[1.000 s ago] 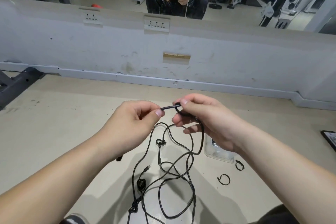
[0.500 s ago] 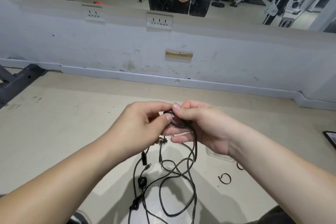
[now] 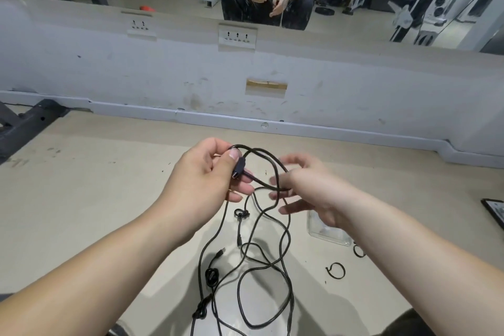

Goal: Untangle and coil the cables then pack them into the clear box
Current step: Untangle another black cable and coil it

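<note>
left grip [image 3: 210,174] pinches thin black cable [image 3: 240,167] loop, right grip [image 3: 308,191] fingers spread.

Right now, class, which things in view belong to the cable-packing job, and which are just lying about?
Job: cables, pinched by the left hand; right hand at the loop; clear box; black rings, likely ties.

Lying about: dark flat device at the right edge; metal frame far left; wall sockets.

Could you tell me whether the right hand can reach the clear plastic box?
Probably yes: the clear plastic box lies just beneath the right hand, nothing between them, though a thin black cable crosses its fingers.
</note>
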`<action>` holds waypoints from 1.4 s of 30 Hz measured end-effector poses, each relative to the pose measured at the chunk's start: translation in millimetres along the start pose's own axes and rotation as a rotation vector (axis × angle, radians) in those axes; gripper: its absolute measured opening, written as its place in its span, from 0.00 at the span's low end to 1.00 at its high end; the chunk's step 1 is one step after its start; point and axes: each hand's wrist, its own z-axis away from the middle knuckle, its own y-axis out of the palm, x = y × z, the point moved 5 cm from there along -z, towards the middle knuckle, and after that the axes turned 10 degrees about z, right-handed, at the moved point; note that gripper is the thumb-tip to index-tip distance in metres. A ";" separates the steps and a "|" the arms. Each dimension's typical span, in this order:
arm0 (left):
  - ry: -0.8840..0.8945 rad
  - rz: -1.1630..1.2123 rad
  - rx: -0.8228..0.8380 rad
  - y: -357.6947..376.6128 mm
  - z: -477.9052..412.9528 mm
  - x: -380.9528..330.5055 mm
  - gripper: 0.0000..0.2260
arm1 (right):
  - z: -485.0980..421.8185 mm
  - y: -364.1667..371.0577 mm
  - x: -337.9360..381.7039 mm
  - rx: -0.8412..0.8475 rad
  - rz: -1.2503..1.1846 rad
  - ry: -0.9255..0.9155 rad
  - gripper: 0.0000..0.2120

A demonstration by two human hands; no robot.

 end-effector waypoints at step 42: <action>-0.468 0.397 0.065 -10.4 0.7 -18.5 0.09 | -4.1 19.6 0.3 -0.124 0.172 -0.091 0.19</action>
